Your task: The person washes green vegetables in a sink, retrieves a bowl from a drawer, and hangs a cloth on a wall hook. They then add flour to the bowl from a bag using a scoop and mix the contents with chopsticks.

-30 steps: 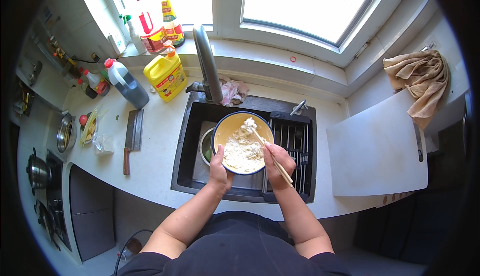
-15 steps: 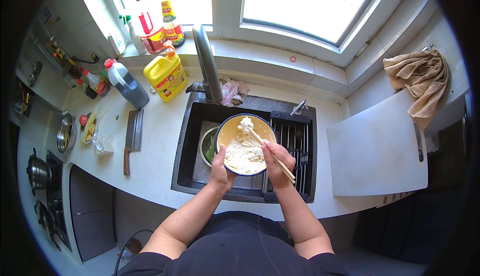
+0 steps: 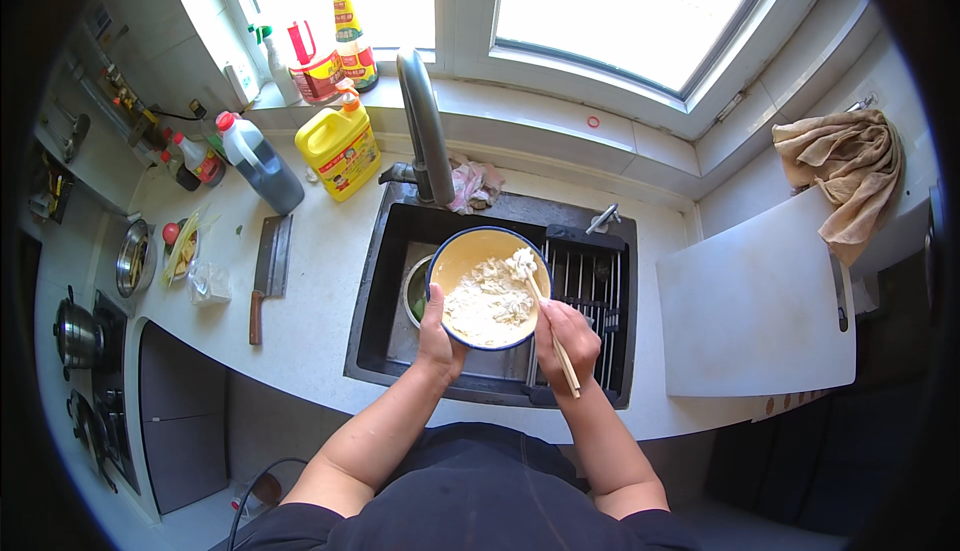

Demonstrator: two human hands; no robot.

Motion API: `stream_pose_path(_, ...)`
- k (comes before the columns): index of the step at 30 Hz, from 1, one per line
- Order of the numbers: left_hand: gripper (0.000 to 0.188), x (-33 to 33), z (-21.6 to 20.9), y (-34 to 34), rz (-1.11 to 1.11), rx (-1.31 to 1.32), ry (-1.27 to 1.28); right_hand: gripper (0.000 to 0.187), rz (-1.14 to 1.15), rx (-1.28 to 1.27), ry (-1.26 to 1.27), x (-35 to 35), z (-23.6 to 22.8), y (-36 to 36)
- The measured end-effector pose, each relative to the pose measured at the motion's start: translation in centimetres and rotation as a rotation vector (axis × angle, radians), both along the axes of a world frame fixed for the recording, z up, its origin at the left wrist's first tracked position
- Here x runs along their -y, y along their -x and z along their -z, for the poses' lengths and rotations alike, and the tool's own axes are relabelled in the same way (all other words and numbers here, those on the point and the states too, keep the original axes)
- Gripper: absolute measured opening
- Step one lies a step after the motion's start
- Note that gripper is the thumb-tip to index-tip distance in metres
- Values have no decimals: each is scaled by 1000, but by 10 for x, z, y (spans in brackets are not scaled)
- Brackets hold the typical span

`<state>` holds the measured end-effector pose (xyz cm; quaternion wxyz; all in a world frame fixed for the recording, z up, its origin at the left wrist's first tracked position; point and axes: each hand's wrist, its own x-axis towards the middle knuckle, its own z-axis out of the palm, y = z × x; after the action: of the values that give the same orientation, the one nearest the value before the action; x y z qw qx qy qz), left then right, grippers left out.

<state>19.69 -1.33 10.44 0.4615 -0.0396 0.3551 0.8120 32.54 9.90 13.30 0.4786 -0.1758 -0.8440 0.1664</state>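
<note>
My left hand (image 3: 438, 336) grips the left side of a yellow bowl (image 3: 462, 254) with a dark blue rim, holding it above the sink. Inside the bowl lies a white, lumpy flour mixture (image 3: 485, 306). My right hand (image 3: 568, 339) is closed around a pair of wooden chopsticks (image 3: 562, 359), whose tips reach into the mixture at the bowl's right side. A white clump clings around the tips. Partly hidden under the bowl, a metal basin (image 3: 412, 291) with something green in it stands in the sink.
The dark sink (image 3: 368, 321) has a drying rack (image 3: 590, 296) on its right and a tall faucet (image 3: 425, 131) behind. Left on the counter lie a cleaver (image 3: 270, 266), a yellow jug (image 3: 340, 156) and a dark bottle (image 3: 262, 171). A white cutting board (image 3: 755, 301) leans at right.
The chopstick tips and white clump have moved from the bowl's far middle to its right side. My right hand has shifted slightly right and nearer; the chopsticks stand steeper.
</note>
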Motion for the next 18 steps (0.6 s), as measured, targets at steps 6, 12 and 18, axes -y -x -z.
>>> stream_pose_path(6, 67, 1, 6, -3, -3, -37, 23, 12, 50, 26, 130, 7, -12, -11)
stream_pose_path(12, 63, -2, 7, -5, 94, -37, 3, 13, -196, -63, 652, -12, 11, -1)
stream_pose_path(18, 61, 3, 10, 6, 54, -43, -48, 12, -423, 96, 528, 6, -19, 0)
